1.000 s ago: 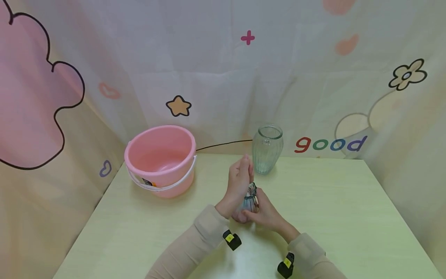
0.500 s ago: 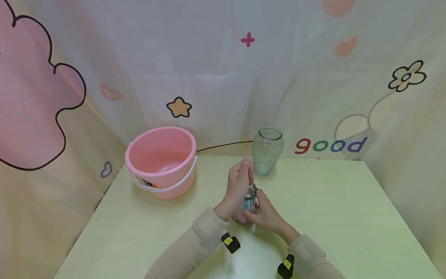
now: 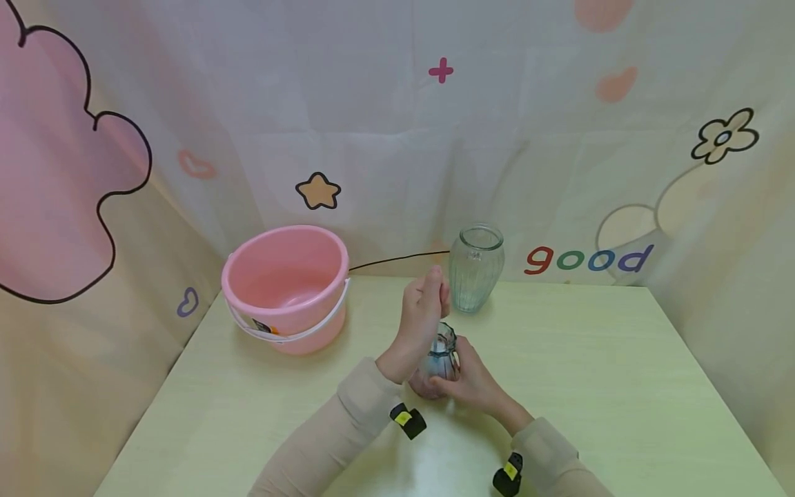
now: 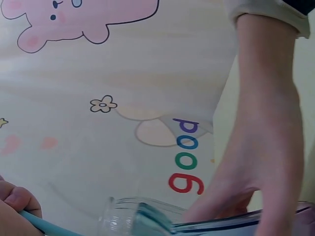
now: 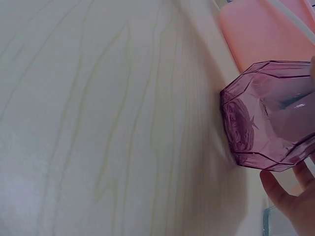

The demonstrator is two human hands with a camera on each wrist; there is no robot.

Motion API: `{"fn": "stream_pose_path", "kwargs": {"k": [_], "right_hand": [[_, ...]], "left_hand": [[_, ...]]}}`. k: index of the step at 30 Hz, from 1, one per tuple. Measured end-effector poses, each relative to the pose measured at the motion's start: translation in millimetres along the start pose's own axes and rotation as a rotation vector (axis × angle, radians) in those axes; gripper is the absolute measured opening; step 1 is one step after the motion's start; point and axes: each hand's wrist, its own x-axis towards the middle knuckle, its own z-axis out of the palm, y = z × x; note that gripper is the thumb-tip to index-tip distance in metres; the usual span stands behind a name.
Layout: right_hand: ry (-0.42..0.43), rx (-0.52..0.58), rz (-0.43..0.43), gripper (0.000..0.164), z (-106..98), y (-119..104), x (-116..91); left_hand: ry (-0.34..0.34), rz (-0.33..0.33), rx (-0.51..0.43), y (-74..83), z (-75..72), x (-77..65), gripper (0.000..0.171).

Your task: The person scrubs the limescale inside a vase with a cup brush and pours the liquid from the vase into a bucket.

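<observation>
In the head view my left hand (image 3: pixel 417 319) is raised as a fist above the mouth of a small faceted glass vase (image 3: pixel 439 364). The left wrist view shows a thin teal rod (image 4: pixel 49 227) gripped in that hand and slanting toward the vase's bluish mouth (image 4: pixel 150 220); its far end is hard to make out. My right hand (image 3: pixel 477 383) holds the vase round its side, just over the table. Seen from the right wrist, the vase's purple base (image 5: pixel 239 125) is tilted, and a bluish shape shows through the glass.
A pink bucket (image 3: pixel 298 321) with a white handle stands at the back left of the table (image 3: pixel 590 386). Behind my hands is a taller clear ribbed glass vase (image 3: pixel 477 276), upright near the printed curtain (image 3: pixel 373 138).
My left hand has risen slightly and shifted left, showing more of the small vase's neck. The vase's base has moved a little left. The right hand has barely moved.
</observation>
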Motion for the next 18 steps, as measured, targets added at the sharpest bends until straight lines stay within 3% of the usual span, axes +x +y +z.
{"fn": "stream_pose_path", "kwargs": {"k": [11,18], "right_hand": [[0.003,0.024,0.037,0.074,1.2,-1.6,-0.2],[0.010,0.027,0.025,0.076,0.4,-3.7,0.2]], "left_hand": [[0.017,0.033,-0.009,8.3,4.5,4.3,0.046],[-0.008,0.061,0.022,7.2,6.1,2.1,0.046]]}}
